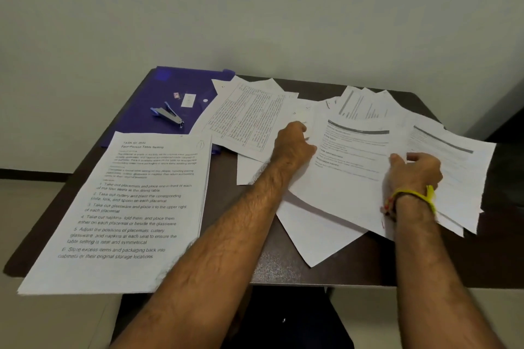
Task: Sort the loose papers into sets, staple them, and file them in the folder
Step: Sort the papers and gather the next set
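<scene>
The head view showed loose papers (354,167) fanned across the right half of the dark bench (241,235), some overhanging its right edge. The left hand (293,146) gripped one sheet's left edge with curled fingers; the right hand (415,168) pinched the opposite edge. The purple folder (175,85) lay far left, stapler (170,116) on it, near a squared stack (127,215) overhanging the near-left edge

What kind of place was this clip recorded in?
Probably an office or study corner indoors: a small dark desk against a plain wall, strewn with printed papers, with a stapler lying on a blue folder.
</scene>
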